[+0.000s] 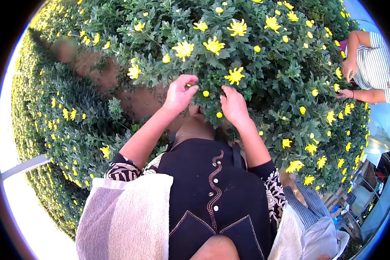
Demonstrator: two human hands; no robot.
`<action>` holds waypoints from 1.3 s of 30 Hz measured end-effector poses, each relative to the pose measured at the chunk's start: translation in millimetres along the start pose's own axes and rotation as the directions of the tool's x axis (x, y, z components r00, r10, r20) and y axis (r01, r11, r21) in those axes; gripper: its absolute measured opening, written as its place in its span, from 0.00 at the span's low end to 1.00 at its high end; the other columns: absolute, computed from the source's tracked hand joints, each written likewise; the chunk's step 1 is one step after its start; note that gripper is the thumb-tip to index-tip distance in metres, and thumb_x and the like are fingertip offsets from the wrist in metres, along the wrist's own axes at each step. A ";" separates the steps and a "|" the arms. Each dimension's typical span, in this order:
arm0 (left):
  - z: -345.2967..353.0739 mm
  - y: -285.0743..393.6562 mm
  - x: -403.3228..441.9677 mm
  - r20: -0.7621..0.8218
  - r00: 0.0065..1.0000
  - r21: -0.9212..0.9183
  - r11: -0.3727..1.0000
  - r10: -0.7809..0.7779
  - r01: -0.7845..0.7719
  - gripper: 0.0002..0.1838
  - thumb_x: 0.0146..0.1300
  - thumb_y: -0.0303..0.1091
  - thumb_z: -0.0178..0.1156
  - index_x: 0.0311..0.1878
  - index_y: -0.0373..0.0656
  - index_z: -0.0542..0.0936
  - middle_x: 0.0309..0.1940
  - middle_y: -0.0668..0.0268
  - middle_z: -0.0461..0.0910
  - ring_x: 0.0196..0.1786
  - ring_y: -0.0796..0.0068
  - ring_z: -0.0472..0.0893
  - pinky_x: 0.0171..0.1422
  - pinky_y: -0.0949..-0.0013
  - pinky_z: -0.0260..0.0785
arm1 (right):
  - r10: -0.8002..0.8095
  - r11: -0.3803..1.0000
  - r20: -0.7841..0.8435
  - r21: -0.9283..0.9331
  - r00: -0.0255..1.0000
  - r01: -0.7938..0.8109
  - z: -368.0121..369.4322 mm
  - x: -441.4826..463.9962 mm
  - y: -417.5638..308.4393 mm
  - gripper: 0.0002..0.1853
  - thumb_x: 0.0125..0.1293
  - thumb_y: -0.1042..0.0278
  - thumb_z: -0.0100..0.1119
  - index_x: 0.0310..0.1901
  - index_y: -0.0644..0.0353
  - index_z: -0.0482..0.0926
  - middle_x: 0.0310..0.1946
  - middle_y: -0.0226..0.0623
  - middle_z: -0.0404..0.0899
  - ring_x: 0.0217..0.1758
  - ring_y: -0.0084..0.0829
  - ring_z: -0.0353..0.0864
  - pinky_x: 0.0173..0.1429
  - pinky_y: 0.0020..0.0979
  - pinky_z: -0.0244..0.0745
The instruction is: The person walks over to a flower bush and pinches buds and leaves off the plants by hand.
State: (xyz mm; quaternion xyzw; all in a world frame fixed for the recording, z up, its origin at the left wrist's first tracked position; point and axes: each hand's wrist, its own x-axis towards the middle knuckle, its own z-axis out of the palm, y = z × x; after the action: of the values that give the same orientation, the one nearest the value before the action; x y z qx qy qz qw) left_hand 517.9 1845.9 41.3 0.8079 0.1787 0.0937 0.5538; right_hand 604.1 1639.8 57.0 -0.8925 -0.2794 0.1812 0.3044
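My left hand point(180, 94) is over the leaves of a chrysanthemum bush point(212, 80), its fingers bent and its thumb a little apart from them. A small yellow bud point(188, 85) shows in the gap between thumb and forefinger; no grip on it is visible. Across from it, my right hand point(235, 106) reaches in with curved fingers, thumb and forefinger apart near the stems. Between the two hands stands a round yellow bud point(206, 93), with another bud point(219, 115) lower down. An opened yellow flower point(235, 76) sits just above my right fingertips.
Dense rows of yellow-flowering plants point(86, 117) spread on both sides, with a strip of bare soil point(138, 102) at left. At right, a person in a striped shirt point(379, 65) reaches into the plants. A grey bar point(26, 167) juts in at far left.
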 end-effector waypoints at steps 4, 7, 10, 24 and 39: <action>1.1 1.6 35.8 0.133 0.990 0.315 0.949 -0.049 0.004 0.23 0.55 0.33 0.68 0.55 0.40 0.79 0.45 0.59 0.83 0.47 0.66 0.83 0.53 0.66 0.75 | 0.288 0.957 -0.063 0.067 0.956 -0.284 14.8 44.2 -9.4 0.26 0.59 0.66 0.65 0.59 0.62 0.73 0.36 0.51 0.84 0.43 0.53 0.83 0.50 0.50 0.77; 2.5 4.0 55.3 0.263 0.961 0.321 0.947 -0.091 0.001 0.27 0.53 0.37 0.69 0.58 0.41 0.77 0.46 0.58 0.84 0.48 0.64 0.83 0.54 0.62 0.75 | 0.277 0.921 -0.148 0.321 0.950 -0.218 39.2 59.5 9.5 0.21 0.56 0.69 0.68 0.53 0.60 0.78 0.32 0.46 0.84 0.36 0.40 0.85 0.43 0.39 0.78; 1.3 14.6 69.2 0.377 0.909 0.448 0.894 -0.175 -0.014 0.28 0.53 0.40 0.69 0.59 0.47 0.76 0.47 0.61 0.84 0.49 0.62 0.83 0.54 0.60 0.76 | 0.375 0.782 -0.029 0.546 0.927 -0.299 57.3 69.3 27.3 0.12 0.59 0.71 0.68 0.45 0.61 0.81 0.28 0.34 0.83 0.31 0.22 0.79 0.38 0.27 0.73; 25.9 -29.9 65.7 0.280 0.960 0.319 0.943 -0.002 -0.091 0.14 0.57 0.37 0.66 0.45 0.46 0.82 0.42 0.59 0.83 0.45 0.55 0.83 0.51 0.61 0.75 | 0.586 0.806 -0.020 0.124 0.810 -0.579 68.3 68.1 41.7 0.11 0.58 0.59 0.69 0.31 0.58 0.80 0.29 0.38 0.81 0.32 0.27 0.80 0.39 0.33 0.74; 37.2 -28.0 73.1 0.357 0.934 0.281 0.953 0.004 -0.111 0.08 0.56 0.28 0.65 0.40 0.42 0.83 0.37 0.63 0.83 0.41 0.64 0.83 0.49 0.67 0.73 | 0.455 0.460 0.226 0.769 0.861 -0.444 64.0 69.5 74.3 0.08 0.64 0.69 0.65 0.41 0.61 0.81 0.26 0.34 0.83 0.25 0.25 0.80 0.32 0.26 0.74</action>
State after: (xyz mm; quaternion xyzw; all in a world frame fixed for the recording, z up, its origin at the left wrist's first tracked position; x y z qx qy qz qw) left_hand 592.9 1851.5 -1.8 0.8903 0.0649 -0.0639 0.4462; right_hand 655.4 1661.5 -49.4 -0.7008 0.0792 0.3548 0.6138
